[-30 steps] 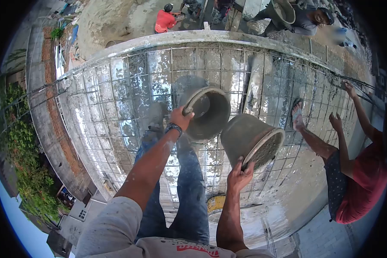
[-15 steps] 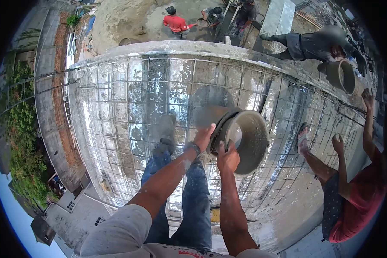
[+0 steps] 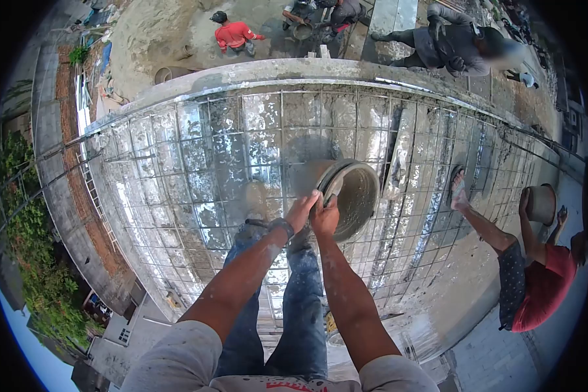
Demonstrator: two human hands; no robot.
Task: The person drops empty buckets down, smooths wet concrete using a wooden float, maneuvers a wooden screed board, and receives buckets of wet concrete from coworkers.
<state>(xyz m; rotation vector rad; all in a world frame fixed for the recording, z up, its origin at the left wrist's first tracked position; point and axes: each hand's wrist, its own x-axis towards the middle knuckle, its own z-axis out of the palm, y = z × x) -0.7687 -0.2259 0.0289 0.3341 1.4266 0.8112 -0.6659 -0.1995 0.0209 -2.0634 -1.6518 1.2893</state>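
Note:
A stack of mortar-caked buckets [image 3: 359, 212] is tilted in front of me, with the inside of the front one facing up and right. At least one more rim shows behind it. My left hand [image 3: 303, 211] is closed at the stack's left edge, its fingers partly hidden. Right beside it, my right hand [image 3: 325, 217] grips the near rim, thumb on the inside. Both hands nearly touch each other. Beneath the buckets runs a grid of steel bars [image 3: 241, 132] over metal sheeting.
On the right, a co-worker in a red shirt [image 3: 547, 287] holds another bucket [image 3: 542, 204]. Past the concrete ledge [image 3: 268, 73] stands a person in grey [image 3: 460, 42]. Several people work below near sand [image 3: 157, 32]. A batten [image 3: 398, 153] lies on the grid.
My hands and the buckets have shifted slightly left, with the hands closer together. The bucket near the person in grey is now with the red-shirted co-worker on the right.

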